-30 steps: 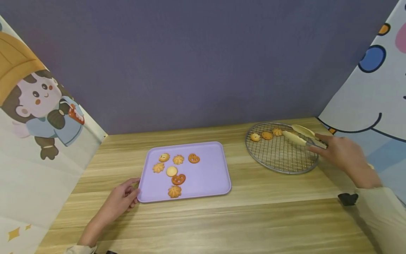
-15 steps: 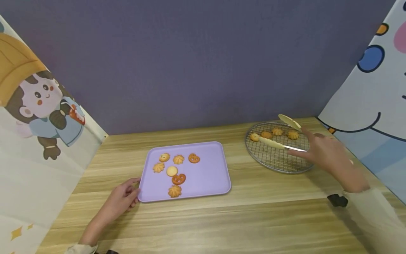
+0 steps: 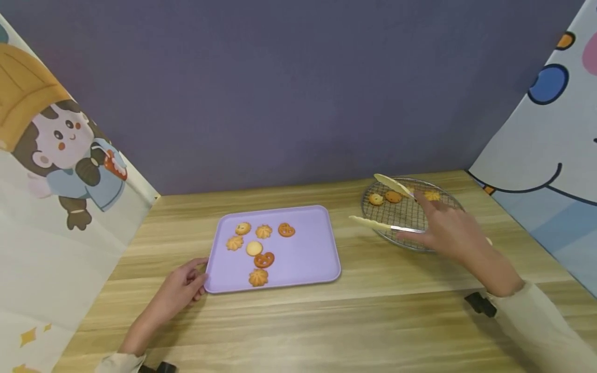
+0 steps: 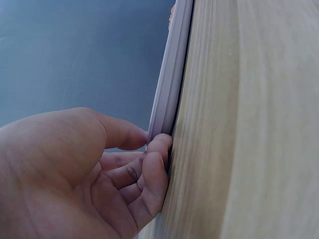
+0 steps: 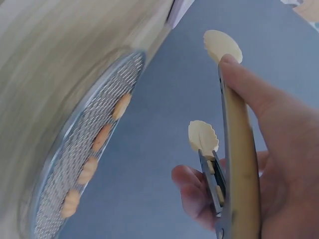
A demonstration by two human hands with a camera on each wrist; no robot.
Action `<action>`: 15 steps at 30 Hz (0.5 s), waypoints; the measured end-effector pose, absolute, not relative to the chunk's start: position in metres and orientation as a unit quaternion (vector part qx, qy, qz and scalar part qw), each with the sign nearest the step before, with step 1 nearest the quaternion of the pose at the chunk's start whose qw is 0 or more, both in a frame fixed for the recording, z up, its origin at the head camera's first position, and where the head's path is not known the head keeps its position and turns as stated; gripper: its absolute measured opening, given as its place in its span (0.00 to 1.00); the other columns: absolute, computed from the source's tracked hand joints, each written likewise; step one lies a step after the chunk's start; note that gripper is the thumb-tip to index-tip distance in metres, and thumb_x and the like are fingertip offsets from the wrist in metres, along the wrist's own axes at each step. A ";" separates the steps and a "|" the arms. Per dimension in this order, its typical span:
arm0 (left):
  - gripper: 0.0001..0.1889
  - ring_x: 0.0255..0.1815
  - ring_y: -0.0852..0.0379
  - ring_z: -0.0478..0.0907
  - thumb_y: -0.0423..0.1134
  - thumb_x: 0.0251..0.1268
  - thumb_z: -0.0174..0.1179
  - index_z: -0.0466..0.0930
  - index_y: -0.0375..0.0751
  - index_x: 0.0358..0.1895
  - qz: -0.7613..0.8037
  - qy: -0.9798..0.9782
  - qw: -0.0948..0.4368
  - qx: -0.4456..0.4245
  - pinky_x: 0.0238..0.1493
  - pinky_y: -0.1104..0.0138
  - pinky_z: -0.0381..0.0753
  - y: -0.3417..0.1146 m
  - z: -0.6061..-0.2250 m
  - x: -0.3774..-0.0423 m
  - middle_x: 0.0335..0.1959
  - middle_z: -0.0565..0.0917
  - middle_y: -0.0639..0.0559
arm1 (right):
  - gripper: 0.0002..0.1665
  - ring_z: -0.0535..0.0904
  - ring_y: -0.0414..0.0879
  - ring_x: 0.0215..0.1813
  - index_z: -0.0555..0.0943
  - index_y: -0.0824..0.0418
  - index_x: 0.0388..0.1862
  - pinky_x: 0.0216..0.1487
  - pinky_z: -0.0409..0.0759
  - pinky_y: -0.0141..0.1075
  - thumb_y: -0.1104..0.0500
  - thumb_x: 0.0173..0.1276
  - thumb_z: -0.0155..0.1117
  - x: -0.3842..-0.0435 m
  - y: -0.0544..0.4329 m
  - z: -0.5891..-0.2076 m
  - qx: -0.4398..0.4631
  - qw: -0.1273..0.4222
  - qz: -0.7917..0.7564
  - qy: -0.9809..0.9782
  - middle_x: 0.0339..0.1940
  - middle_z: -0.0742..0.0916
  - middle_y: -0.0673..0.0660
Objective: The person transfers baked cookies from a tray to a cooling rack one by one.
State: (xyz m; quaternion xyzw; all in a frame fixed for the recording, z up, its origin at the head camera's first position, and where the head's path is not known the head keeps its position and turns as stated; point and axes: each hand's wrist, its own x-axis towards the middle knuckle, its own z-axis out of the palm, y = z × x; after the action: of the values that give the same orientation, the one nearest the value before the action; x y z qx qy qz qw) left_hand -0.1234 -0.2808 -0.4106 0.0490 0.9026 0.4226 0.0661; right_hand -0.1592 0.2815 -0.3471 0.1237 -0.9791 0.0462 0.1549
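My left hand (image 3: 179,287) pinches the near-left corner of a lilac tray (image 3: 308,248), thumb at the rim and fingers curled against the side wall (image 4: 167,99). On the tray lie flower-shaped cookies (image 3: 258,277), a plain round cookie (image 3: 254,248) and two pretzel cookies (image 3: 264,260). My right hand (image 3: 450,230) holds cream-tipped metal tongs (image 5: 239,159), their two arms spread wide with nothing between the tips. The tongs hang over the left part of a round wire rack (image 3: 382,211), one tip reaching past its rim. Several cookies (image 5: 88,170) sit in a row on the rack.
The wooden table (image 3: 298,331) runs up to a dark blue-grey back panel (image 3: 298,103). Printed side panels stand at left, with a cartoon chef (image 3: 70,140), and at right (image 3: 550,145). A strip of table separates tray and rack.
My right hand has carried the tongs left from the rack's right side, and their arms have spread apart. A flower-shaped cookie shows on the rack's right. The left hand stays at the tray.
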 end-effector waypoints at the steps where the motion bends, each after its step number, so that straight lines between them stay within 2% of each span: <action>1: 0.24 0.21 0.57 0.76 0.29 0.74 0.53 0.65 0.27 0.69 0.423 0.903 0.066 0.049 0.19 0.67 0.79 -0.281 -0.410 -0.124 0.25 0.78 0.46 | 0.66 0.73 0.50 0.19 0.62 0.65 0.74 0.13 0.69 0.44 0.23 0.50 0.69 -0.157 0.279 -0.347 0.129 0.158 0.050 -0.978 0.30 0.83 0.65; 4: 0.24 0.21 0.57 0.76 0.29 0.74 0.53 0.65 0.27 0.69 0.422 0.903 0.064 0.054 0.19 0.67 0.79 -0.280 -0.410 -0.124 0.25 0.78 0.46 | 0.65 0.71 0.48 0.17 0.64 0.64 0.73 0.17 0.73 0.48 0.24 0.48 0.71 -0.151 0.272 -0.346 0.147 0.179 0.061 -0.971 0.29 0.83 0.62; 6: 0.23 0.21 0.57 0.76 0.28 0.74 0.53 0.65 0.27 0.69 0.422 0.903 0.064 0.053 0.19 0.67 0.80 -0.281 -0.410 -0.125 0.25 0.78 0.46 | 0.64 0.74 0.51 0.19 0.65 0.64 0.73 0.20 0.76 0.52 0.25 0.48 0.72 -0.148 0.268 -0.345 0.158 0.195 0.060 -0.966 0.33 0.84 0.66; 9: 0.23 0.21 0.57 0.76 0.28 0.73 0.53 0.65 0.27 0.69 0.426 0.901 0.065 0.051 0.19 0.67 0.80 -0.282 -0.410 -0.125 0.25 0.78 0.46 | 0.63 0.77 0.53 0.20 0.66 0.64 0.73 0.20 0.77 0.51 0.26 0.49 0.72 -0.144 0.261 -0.346 0.175 0.206 0.054 -0.961 0.43 0.86 0.71; 11: 0.24 0.21 0.57 0.76 0.28 0.74 0.53 0.65 0.27 0.69 0.429 0.900 0.065 0.051 0.19 0.67 0.80 -0.282 -0.410 -0.124 0.25 0.78 0.46 | 0.63 0.77 0.52 0.20 0.66 0.64 0.74 0.16 0.75 0.46 0.25 0.50 0.70 -0.142 0.254 -0.347 0.188 0.211 0.045 -0.958 0.48 0.85 0.72; 13: 0.24 0.21 0.58 0.75 0.29 0.74 0.54 0.65 0.27 0.69 0.432 0.898 0.062 0.056 0.18 0.67 0.79 -0.282 -0.410 -0.124 0.25 0.78 0.46 | 0.63 0.78 0.53 0.22 0.67 0.63 0.74 0.14 0.74 0.43 0.24 0.49 0.70 -0.141 0.247 -0.349 0.199 0.213 0.044 -0.956 0.48 0.85 0.72; 15: 0.24 0.21 0.58 0.75 0.29 0.74 0.54 0.65 0.26 0.69 0.434 0.897 0.059 0.061 0.18 0.67 0.79 -0.282 -0.411 -0.124 0.24 0.78 0.46 | 0.63 0.82 0.56 0.28 0.67 0.62 0.74 0.15 0.76 0.43 0.23 0.49 0.69 -0.141 0.239 -0.351 0.207 0.210 0.044 -0.955 0.48 0.86 0.70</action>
State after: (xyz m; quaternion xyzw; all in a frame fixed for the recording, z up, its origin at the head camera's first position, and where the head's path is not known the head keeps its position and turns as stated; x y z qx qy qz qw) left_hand -0.1237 -0.2820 -0.4109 0.0610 0.8968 0.4343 0.0587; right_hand -0.1409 0.2391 -0.3513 0.2067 -0.9547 0.0440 0.2097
